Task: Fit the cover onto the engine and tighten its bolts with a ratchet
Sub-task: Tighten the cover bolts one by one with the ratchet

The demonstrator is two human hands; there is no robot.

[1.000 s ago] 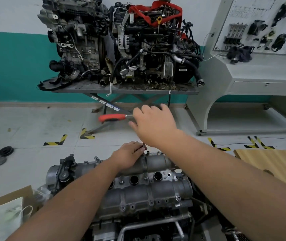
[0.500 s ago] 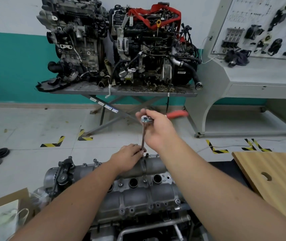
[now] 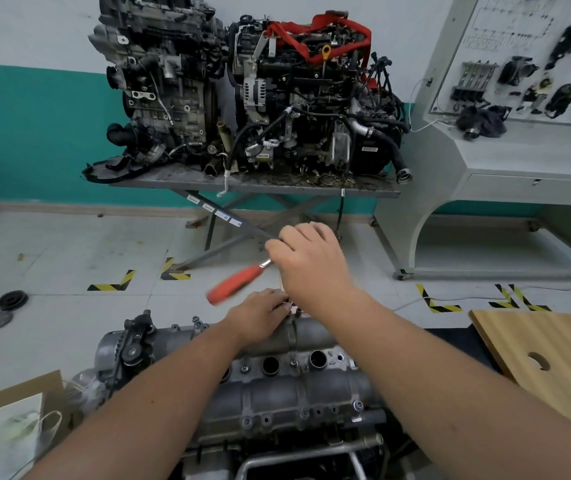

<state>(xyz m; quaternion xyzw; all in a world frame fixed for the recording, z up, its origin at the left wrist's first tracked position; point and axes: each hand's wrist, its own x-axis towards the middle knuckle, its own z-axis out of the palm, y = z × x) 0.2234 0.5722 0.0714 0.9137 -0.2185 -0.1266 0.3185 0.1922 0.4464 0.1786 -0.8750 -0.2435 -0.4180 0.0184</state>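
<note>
Two hands work over the near engine. Right hand (image 3: 312, 261) is curled around the head end of one ratchet (image 3: 237, 283); its red handle points down-left and is blurred. Left hand (image 3: 260, 315) rests on the far edge of the cover (image 3: 277, 393), fingertips pinched around something small just under the right hand; what they hold is hidden, likely the ratchet's extension.

Cover: one, grey metal, seated on top of the engine (image 3: 131, 351) in the foreground. Two round open holes show in its top between the forearms. Six bolts counted along its near flange and middle row; others are covered by the arms.

Two more engines (image 3: 242, 95) stand side by side on one metal stand (image 3: 260, 183) by the green-and-white wall. One grey training console (image 3: 519, 133) at right carries a board of black parts. Two dark discs (image 3: 7, 308) lie on the floor at left. One wooden board (image 3: 554, 358) with one hole lies at right. One cardboard box (image 3: 17, 389) sits at lower left.
</note>
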